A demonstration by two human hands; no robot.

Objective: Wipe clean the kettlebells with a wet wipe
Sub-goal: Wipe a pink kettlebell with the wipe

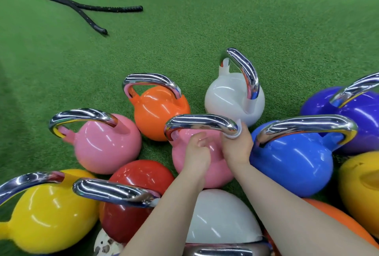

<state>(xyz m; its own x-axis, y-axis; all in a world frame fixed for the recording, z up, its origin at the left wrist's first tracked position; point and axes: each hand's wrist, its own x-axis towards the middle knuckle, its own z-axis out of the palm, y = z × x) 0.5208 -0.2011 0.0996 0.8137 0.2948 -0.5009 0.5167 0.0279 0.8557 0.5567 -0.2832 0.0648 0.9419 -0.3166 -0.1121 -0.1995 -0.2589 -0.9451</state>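
A pink kettlebell (207,168) with a chrome handle (200,122) stands in the middle of a cluster on green turf. My right hand (238,146) grips a white wet wipe (235,134) wrapped round the right end of that handle. My left hand (198,153) lies against the pink body under the handle with its fingers curled; nothing shows in it.
Around it stand a second pink kettlebell (106,145), orange (162,112), white (231,97), blue (293,163), purple (356,116), red (139,181) and yellow (51,216) ones, and a white one (219,218) nearest me. A black battle rope (86,9) lies far left on open turf (205,19).
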